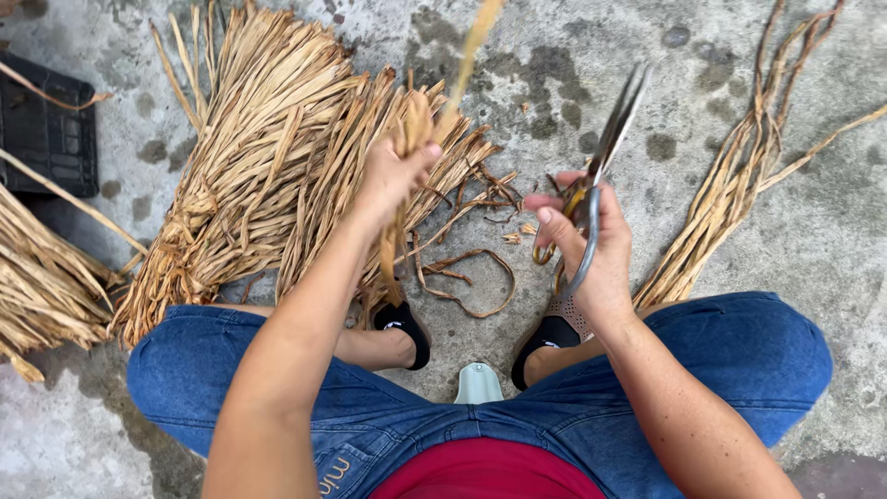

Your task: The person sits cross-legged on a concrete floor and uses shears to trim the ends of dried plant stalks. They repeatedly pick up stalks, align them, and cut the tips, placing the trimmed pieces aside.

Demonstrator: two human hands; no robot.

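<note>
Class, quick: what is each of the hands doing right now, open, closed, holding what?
Left hand: closed on a dried straw strand.
Right hand: closed on scissors, blades open.

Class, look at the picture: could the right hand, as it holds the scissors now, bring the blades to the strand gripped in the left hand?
Probably yes. The right hand holds the scissors with blades open, pointing up beside the strand that the left hand holds upright. Nothing lies between them but open air above the floor.

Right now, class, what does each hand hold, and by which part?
Left hand: dried straw strips, gripped mid-length. Right hand: scissors, by the handles.
</note>
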